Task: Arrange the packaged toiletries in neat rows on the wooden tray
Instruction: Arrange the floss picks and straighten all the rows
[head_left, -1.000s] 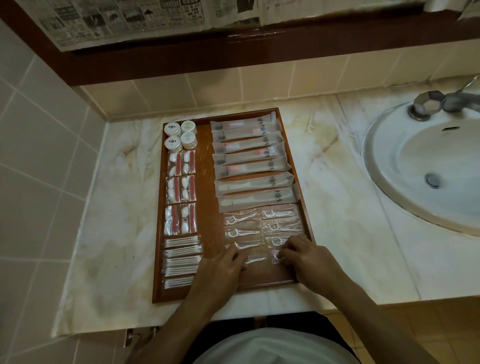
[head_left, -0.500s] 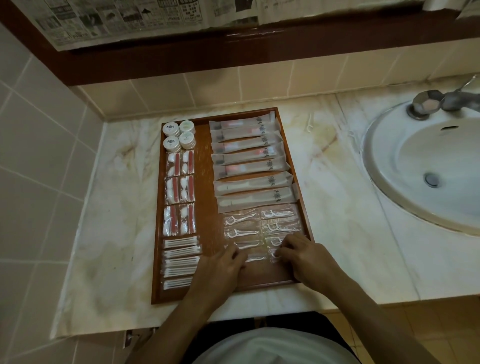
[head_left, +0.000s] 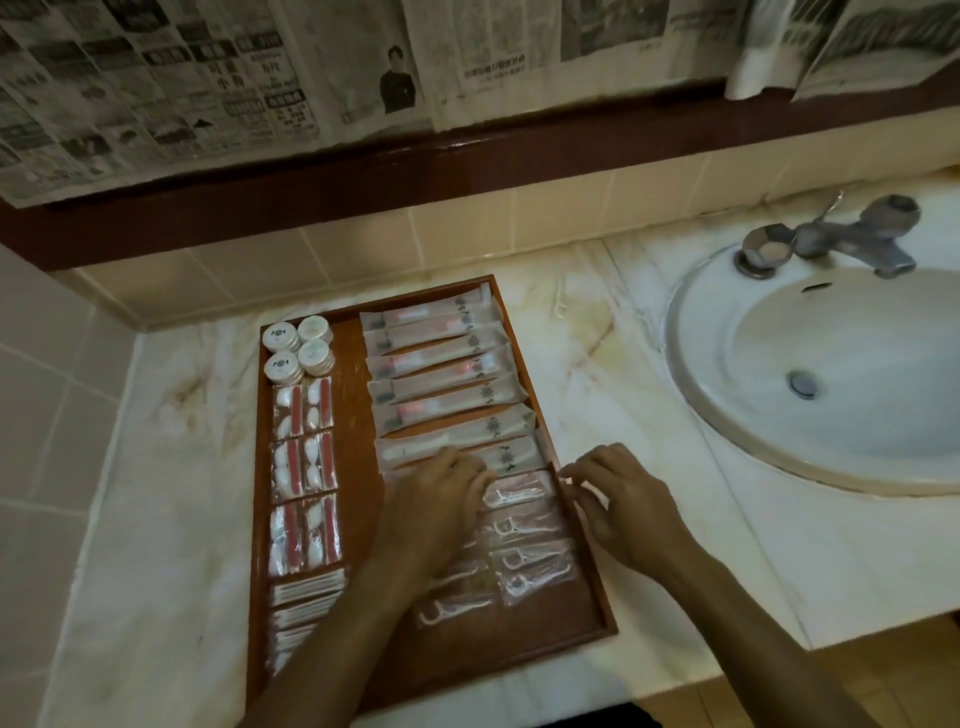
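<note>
Floss-pick packets (head_left: 524, 530) under left hand (head_left: 436, 514), grip flat, pressing; right hand (head_left: 618, 504) beside tray (head_left: 358, 467) edge, grip unclear.

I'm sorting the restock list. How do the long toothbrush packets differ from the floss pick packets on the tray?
The toothbrush packets are long, frosted sleeves with a dark printed emblem, and fill the tray's far right part in one overlapping column. The floss pick packets are short, clear wrappers showing white picks, and sit nearer the person in two columns. Both lie flat with their length across the tray.
</note>
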